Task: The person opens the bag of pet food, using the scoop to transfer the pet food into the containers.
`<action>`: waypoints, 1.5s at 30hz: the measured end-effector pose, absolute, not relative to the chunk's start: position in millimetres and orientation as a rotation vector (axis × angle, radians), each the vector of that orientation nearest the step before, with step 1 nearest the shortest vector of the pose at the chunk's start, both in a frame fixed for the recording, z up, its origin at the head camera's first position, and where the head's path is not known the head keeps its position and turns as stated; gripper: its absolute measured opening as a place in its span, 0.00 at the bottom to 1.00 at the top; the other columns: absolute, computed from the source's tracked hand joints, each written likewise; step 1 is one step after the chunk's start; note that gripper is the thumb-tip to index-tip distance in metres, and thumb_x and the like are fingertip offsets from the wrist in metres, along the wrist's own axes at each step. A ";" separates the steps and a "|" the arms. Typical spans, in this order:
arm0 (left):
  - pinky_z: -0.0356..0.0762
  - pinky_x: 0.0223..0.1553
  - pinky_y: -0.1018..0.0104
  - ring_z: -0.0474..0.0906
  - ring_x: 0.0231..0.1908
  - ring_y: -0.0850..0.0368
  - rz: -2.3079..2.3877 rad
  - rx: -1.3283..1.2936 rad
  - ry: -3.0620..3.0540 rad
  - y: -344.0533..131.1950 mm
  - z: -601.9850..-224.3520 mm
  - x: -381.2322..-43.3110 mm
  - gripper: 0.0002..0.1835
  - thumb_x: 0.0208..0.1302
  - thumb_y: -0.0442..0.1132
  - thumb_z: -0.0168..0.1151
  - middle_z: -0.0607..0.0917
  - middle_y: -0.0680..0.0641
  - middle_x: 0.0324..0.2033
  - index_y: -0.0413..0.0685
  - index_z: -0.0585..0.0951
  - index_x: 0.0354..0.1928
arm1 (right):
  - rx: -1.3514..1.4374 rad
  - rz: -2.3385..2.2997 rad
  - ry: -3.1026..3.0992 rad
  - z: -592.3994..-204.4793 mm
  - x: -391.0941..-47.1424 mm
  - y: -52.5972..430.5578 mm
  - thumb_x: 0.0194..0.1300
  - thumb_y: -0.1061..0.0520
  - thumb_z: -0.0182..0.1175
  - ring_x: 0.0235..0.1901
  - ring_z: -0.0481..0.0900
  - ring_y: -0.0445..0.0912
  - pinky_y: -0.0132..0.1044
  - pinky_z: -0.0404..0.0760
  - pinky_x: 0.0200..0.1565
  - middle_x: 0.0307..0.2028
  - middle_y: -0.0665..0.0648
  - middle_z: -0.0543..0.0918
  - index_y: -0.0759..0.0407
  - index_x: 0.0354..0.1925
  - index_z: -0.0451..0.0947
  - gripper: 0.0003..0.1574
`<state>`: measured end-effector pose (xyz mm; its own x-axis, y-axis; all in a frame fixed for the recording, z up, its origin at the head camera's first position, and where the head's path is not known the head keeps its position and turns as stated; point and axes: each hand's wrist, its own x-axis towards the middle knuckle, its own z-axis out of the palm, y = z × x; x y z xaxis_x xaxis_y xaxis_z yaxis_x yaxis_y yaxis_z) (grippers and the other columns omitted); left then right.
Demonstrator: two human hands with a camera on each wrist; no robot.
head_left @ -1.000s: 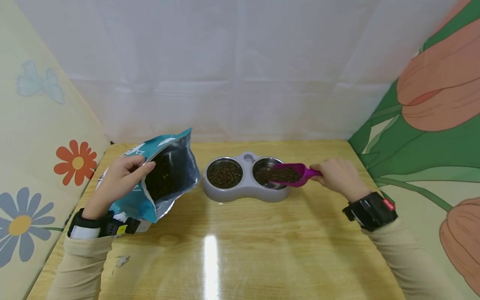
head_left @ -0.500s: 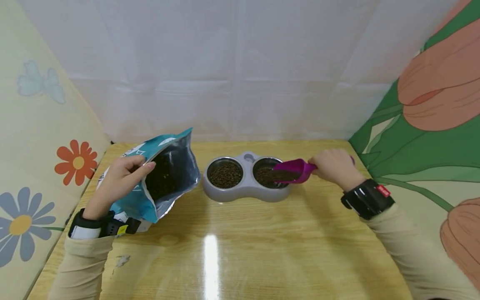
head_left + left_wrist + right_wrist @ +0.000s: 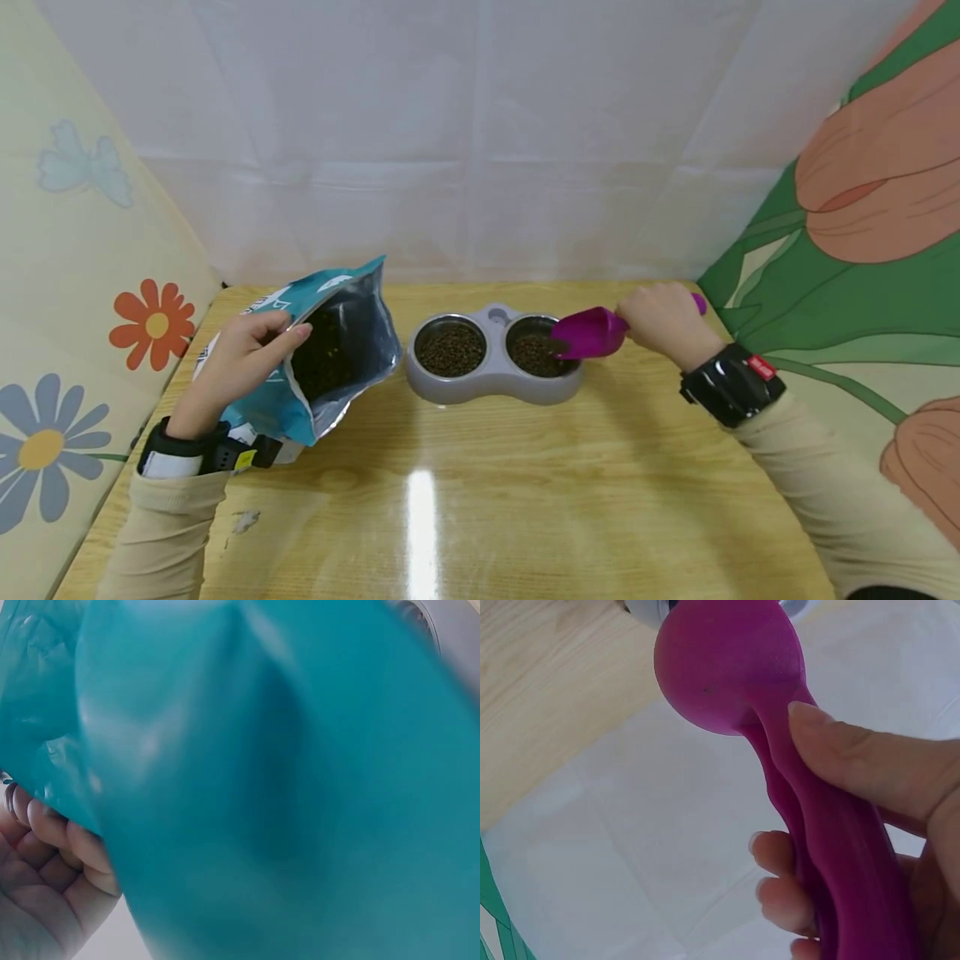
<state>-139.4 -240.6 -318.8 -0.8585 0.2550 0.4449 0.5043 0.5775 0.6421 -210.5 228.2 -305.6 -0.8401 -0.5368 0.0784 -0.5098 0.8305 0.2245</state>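
Observation:
A magenta scoop (image 3: 590, 333) tilts lip-down over the right bowl (image 3: 537, 344) of a grey double feeder (image 3: 492, 385), kibble at its lip. My right hand (image 3: 663, 323) grips its handle; the right wrist view shows thumb and fingers curled round the handle (image 3: 832, 825). Brown kibble lies in both the right bowl and the left bowl (image 3: 450, 346). To the left, my left hand (image 3: 243, 362) pinches the rim of a teal pet food bag (image 3: 262, 404), whose mouth gapes toward the feeder with dark kibble inside. In the left wrist view the bag (image 3: 285, 780) hides most else.
The feeder stands on a wooden table (image 3: 495, 500) near a pale back sheet (image 3: 472, 167). Painted panels flank both sides, with flowers (image 3: 156, 326) on the left one. A worn patch (image 3: 245, 522) marks the table at the front left.
My right hand has risen and the scoop has tipped further, its kibble sliding into the right bowl, which is fuller. The left hand and bag have stayed put.

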 end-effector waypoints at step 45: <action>0.55 0.15 0.67 0.59 0.15 0.60 -1.175 -0.585 -2.532 -240.1 -318.6 -138.5 0.17 0.61 0.31 0.56 0.60 0.54 0.12 0.48 0.66 0.16 | 0.671 -0.232 -2.815 -333.1 -188.4 253.7 0.49 0.59 0.66 0.13 0.68 0.50 0.43 0.65 0.13 0.14 0.55 0.69 0.56 0.23 0.73 0.09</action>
